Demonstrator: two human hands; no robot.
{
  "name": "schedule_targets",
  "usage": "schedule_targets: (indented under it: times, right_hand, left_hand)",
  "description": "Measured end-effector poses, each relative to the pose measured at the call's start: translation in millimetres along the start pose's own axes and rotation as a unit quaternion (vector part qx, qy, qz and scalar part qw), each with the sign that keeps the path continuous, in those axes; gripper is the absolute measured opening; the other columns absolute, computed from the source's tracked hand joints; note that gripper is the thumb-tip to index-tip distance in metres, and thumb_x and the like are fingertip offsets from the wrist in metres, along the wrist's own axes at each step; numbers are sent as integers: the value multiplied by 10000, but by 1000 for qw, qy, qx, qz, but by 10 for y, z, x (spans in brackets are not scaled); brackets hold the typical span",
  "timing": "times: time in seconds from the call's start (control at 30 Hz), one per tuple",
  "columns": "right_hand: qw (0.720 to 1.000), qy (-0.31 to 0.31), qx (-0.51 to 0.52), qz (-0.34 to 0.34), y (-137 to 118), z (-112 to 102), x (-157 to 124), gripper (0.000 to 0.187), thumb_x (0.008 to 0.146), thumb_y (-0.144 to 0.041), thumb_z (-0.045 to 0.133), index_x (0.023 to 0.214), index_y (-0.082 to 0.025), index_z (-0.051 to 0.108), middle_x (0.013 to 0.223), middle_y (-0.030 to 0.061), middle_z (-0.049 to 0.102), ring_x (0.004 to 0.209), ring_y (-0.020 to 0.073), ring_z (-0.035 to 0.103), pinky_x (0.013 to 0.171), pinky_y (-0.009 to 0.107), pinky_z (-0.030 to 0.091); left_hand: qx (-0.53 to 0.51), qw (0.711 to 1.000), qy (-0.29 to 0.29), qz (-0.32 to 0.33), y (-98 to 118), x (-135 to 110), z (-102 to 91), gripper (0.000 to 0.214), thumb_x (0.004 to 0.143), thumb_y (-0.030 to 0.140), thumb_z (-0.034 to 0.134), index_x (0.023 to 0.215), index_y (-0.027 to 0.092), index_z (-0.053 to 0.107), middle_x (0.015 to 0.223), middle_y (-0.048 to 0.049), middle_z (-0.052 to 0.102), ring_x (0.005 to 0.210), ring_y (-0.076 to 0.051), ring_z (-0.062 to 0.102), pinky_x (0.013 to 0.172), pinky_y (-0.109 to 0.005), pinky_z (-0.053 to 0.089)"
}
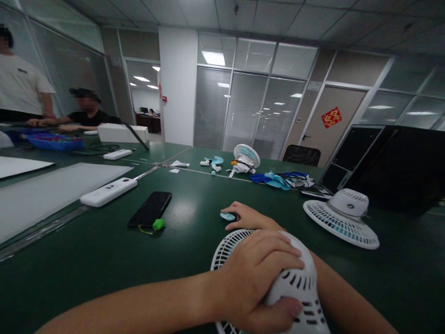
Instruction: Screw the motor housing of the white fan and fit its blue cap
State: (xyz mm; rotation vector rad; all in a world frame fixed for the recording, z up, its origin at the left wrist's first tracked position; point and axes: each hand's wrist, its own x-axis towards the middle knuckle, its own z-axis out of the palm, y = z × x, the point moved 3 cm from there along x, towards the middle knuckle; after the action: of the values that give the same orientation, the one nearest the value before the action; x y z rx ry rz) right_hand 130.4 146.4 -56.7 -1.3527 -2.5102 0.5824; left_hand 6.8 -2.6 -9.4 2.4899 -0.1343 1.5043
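Note:
A white electric fan [311, 290] with a slotted motor housing and a round grille is close in front of me, partly cut off by the lower edge. My left hand [259, 271] wraps over its housing, with the thumb on the near side. Beyond the fan, my right hand [245, 215] reaches in from the right, low over the green table. Its fingers close on a small light-blue and dark piece [228, 216] whose kind I cannot make out. The fan hides part of my right forearm.
Another fan head [347, 204] lies grille-down at right, beside a large black case [392, 167]. A small fan [245, 160] and blue gloves [271, 180] are farther back. At left are a phone [151, 208], a white power strip [109, 191] and two people [21, 88].

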Motion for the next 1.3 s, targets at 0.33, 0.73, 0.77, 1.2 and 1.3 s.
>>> schedule_targets:
  times: [0.33,0.73,0.77,1.2,1.3]
  right_hand:
    - [949,208,228,63,290,-469,-609,502,861,-533,648,1192,-175,528,863,27,647,685,153,622,488,238,491]
    - [895,3,439,-84,-691,-946,-1312,508,723,-357,847,1150,-230,603,857,-17,624,717,99,609,621,195,512]
    - [904,-37,418,-82,-746,-943,-1356,469,742,-318,836,1145,-229,614,906,-8,639,766,105,626,658,201,516]
    - [973,-42,186,-131,-792,-1012,-1385,448,761,-507,783,1147,-282,745,1065,31,604,1008,169,610,896,330,484]
    - [972,-27,183,-143,-838,-1035,-1407,378,764,-441,803,1093,-262,761,1080,40,670,1013,175,642,893,327,499]
  left_hand:
    - [-4,1000,-8,12,-39,-20,14,388,943,396,470,1228,137,518,1124,-162,683,1149,-284,629,1021,-421,496]
    - [-113,967,83,-211,-106,-154,76,816,712,392,784,1398,284,355,1407,-126,414,1319,-374,435,1098,-561,380]
    - [-141,956,85,-242,-134,-186,96,888,686,397,809,1419,280,324,1426,-132,405,1318,-380,436,1099,-569,379]
    - [-247,920,39,-301,-201,-263,183,1058,589,421,886,1438,250,278,1411,-159,455,1257,-405,496,1111,-643,341]
    - [-238,923,39,-299,-212,-281,187,1067,583,428,887,1442,246,279,1389,-160,475,1237,-403,507,1095,-634,367]
